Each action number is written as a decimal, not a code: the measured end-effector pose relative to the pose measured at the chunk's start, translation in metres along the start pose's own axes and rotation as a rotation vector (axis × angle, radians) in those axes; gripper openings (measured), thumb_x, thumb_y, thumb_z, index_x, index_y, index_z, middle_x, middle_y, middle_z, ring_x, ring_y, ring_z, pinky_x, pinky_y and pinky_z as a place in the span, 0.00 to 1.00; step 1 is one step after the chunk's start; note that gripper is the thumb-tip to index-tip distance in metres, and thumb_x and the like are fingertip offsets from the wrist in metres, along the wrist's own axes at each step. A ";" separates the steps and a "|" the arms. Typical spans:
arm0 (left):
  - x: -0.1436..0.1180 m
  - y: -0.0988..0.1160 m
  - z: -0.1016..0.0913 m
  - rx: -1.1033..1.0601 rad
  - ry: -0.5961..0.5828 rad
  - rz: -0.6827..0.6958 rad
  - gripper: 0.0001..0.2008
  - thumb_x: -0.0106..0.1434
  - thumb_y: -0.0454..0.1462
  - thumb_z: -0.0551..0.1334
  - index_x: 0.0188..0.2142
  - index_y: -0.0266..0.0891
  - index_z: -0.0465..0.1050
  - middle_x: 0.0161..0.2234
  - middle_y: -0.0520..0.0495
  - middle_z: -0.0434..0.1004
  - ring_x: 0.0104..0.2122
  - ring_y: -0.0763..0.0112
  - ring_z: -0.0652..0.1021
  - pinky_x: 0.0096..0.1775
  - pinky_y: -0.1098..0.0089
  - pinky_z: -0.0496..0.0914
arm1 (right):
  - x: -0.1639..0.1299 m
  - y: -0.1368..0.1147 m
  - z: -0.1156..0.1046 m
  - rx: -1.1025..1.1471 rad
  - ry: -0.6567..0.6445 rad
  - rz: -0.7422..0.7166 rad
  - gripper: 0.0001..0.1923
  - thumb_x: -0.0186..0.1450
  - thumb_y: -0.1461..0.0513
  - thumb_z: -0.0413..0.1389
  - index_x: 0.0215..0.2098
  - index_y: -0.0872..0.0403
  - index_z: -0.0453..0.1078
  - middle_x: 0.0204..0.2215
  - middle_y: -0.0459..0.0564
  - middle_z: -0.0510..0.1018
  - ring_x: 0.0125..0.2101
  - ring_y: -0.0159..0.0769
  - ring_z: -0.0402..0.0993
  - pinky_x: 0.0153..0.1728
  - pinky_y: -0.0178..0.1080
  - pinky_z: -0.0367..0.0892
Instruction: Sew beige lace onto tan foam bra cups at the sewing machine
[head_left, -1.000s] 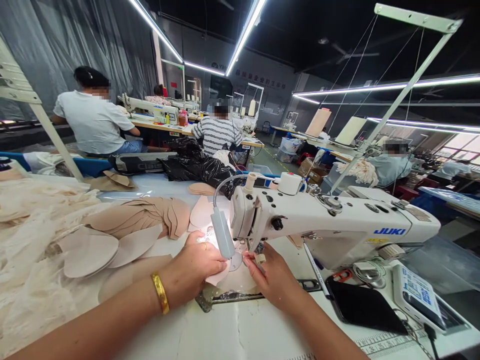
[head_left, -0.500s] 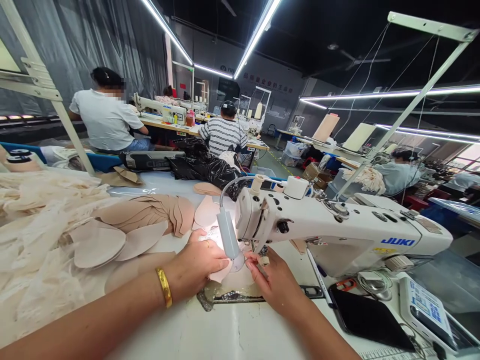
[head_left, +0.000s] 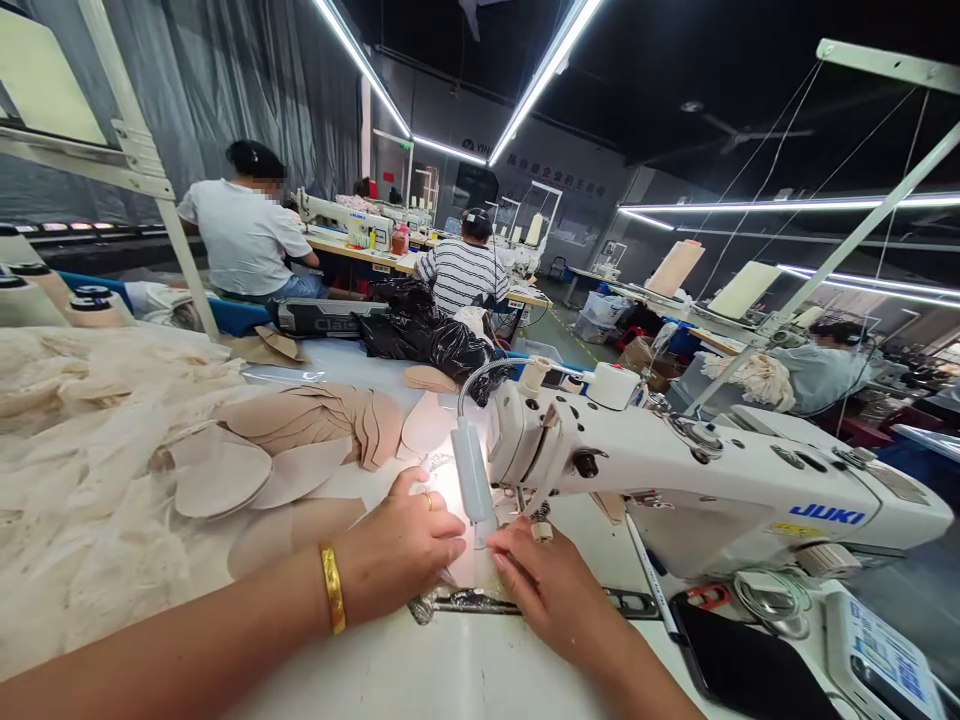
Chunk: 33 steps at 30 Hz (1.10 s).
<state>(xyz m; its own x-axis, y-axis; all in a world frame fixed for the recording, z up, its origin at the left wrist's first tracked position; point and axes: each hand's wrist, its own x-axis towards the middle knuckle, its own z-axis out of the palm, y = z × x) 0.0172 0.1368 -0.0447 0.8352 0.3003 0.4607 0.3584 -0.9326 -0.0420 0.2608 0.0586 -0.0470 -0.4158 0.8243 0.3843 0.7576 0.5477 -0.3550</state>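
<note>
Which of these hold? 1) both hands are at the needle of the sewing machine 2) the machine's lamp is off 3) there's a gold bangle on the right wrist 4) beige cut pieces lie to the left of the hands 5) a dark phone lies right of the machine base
1) True: the left hand and right hand press a pale fabric piece flat under the head of the sewing machine.
2) False: the lamp is lit and brightens the fabric.
3) False: the gold bangle is on the left wrist.
4) True: the beige cut pieces are fanned out on the table.
5) True: the dark phone lies there, screen off.
</note>
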 end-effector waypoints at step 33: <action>0.001 0.034 -0.013 0.193 -0.203 -0.112 0.11 0.65 0.39 0.68 0.43 0.34 0.77 0.40 0.40 0.82 0.38 0.56 0.80 0.51 0.48 0.63 | 0.001 0.009 0.027 -0.169 0.045 0.085 0.15 0.75 0.63 0.46 0.50 0.49 0.74 0.39 0.53 0.82 0.37 0.47 0.79 0.35 0.44 0.72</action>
<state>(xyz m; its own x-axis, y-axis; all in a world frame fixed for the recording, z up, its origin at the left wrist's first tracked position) 0.0250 0.1033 -0.0341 0.8454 0.4512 0.2860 0.5095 -0.8419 -0.1778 0.2534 0.0682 -0.0727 -0.3267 0.8574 0.3977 0.8643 0.4413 -0.2415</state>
